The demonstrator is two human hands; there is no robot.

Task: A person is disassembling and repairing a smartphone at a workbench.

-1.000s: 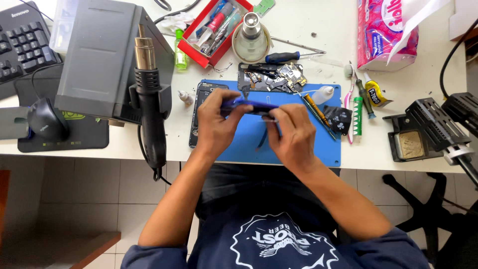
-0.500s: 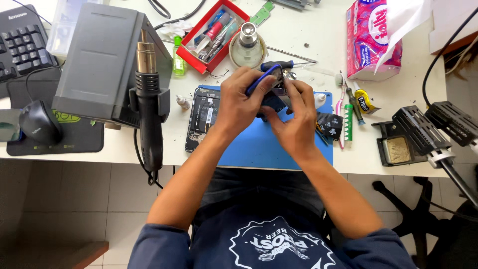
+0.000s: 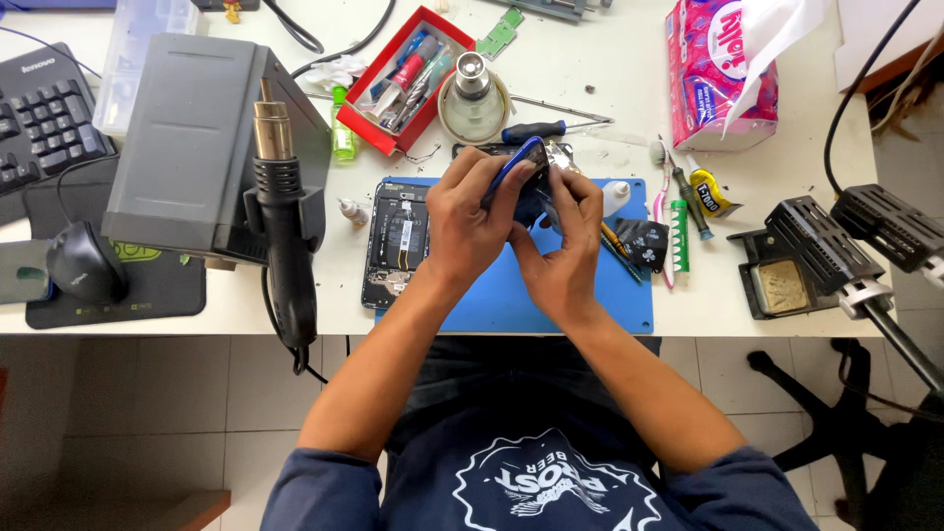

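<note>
Both hands meet above a blue work mat (image 3: 590, 295) on the white bench. My left hand (image 3: 470, 221) grips a blue, flat phone part (image 3: 518, 167), tilted up on its edge. My right hand (image 3: 562, 246) pinches the same part from the right; whether it also holds a small tool is hidden by the fingers. An opened phone body (image 3: 398, 246) with its insides showing lies on the mat's left edge, just left of my left wrist.
A grey hot-air station (image 3: 192, 147) with its nozzle handle (image 3: 285, 226) stands left. A red tool tray (image 3: 403, 79), a round metal holder (image 3: 474, 98), a screwdriver (image 3: 536, 130), a glue tube (image 3: 710, 192), a tissue pack (image 3: 723, 79), a mouse (image 3: 84, 264) and a keyboard (image 3: 39, 123) surround the mat.
Both hands have lifted the blue part off the mat and tilted it upright, moving away from me. The opened phone body is now uncovered.
</note>
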